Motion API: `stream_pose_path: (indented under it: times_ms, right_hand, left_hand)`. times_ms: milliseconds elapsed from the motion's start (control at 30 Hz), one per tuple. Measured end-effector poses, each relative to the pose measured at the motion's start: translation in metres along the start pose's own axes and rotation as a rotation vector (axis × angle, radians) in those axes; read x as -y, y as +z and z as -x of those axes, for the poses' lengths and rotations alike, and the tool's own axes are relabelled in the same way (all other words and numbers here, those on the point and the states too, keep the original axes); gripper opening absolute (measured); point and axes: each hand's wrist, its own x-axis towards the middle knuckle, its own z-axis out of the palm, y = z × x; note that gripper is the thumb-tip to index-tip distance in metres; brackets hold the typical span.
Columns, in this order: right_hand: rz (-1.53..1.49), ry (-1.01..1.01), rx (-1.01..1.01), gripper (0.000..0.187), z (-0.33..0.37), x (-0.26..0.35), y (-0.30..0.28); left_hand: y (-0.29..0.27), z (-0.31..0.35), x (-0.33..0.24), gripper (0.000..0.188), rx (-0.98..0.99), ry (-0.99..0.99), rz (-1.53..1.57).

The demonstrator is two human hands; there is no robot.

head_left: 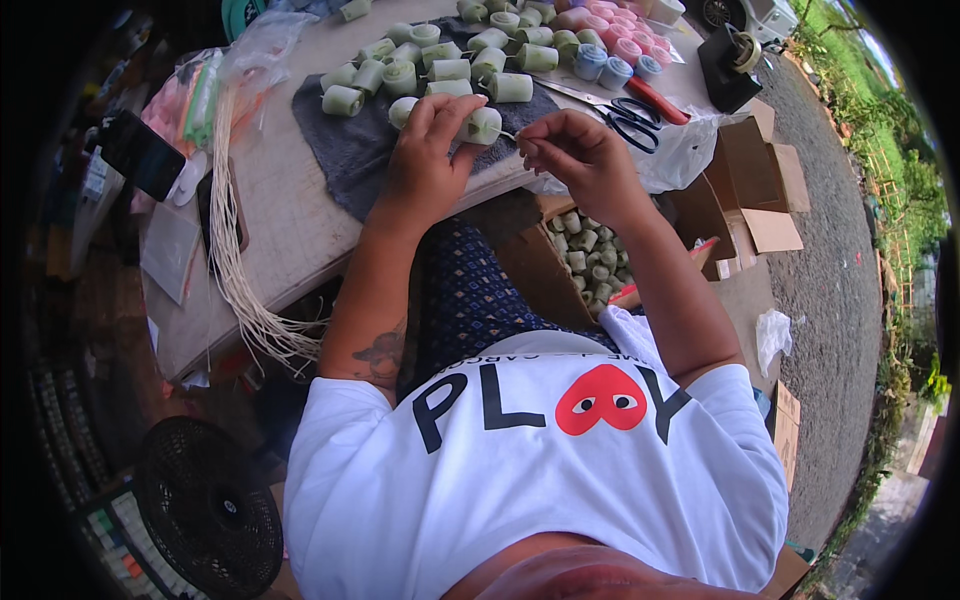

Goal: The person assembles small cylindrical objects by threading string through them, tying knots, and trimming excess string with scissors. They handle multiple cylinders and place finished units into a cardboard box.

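Note:
My left hand (pixel 425 160) is closed around a pale green pillar candle (pixel 485 126) above the near edge of the table. From that candle's right end a thin whitish wick (pixel 509 136) sticks out, and the fingertips of my right hand (pixel 585 160) are pinched together on it. Several similar green candles (pixel 512 88) lie on their sides or stand on a dark grey cloth (pixel 335 150) beyond my hands. Another green candle (pixel 402 112) rests just behind my left fingers. Dark-handled scissors (pixel 632 122) lie past my right hand, beside a red-handled tool (pixel 657 102).
Pink candles (pixel 628 50) and blue ones (pixel 590 62) stand at the far right, near a black tape dispenser (pixel 728 70). A long wick bundle (pixel 228 250) hangs over the table's left side, near a phone (pixel 143 155). Below sits a cardboard box (pixel 545 275) of green candles; a fan (pixel 208 508) stands lower left.

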Motion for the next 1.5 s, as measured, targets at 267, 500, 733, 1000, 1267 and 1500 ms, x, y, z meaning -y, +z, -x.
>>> stream_pose_path:
  times_ms: [267, 500, 733, 1000, 1267, 1500]
  right_hand:
    - [-0.567, 0.349, 0.169, 0.035, 0.014, -0.040, -0.003]
    - [-0.190, 0.277, -0.054, 0.029, 0.016, -0.040, 0.002]
    - [-0.050, 0.165, -0.230, 0.021, -0.007, -0.027, 0.040]
    - [-0.334, -0.022, -0.218, 0.016, -0.011, -0.026, 0.017]
    - [-0.421, -0.112, 0.061, 0.014, -0.020, -0.003, 0.027]
    - [-0.253, 0.015, -0.037, 0.016, -0.020, -0.025, 0.027]
  left_hand:
    - [-0.001, 0.010, 0.006, 0.049, 0.070, 0.046, -0.517]
    - [-0.002, 0.013, 0.015, 0.048, 0.185, 0.035, -0.301]
    - [0.007, 0.020, 0.008, 0.048, 0.073, -0.024, -0.109]
    - [0.005, 0.012, 0.002, 0.044, 0.037, 0.049, -0.176]
    - [-0.012, -0.009, 0.009, 0.043, -0.178, 0.030, -0.251]
    - [-0.018, 0.011, 0.015, 0.051, 0.135, -0.116, -0.237]
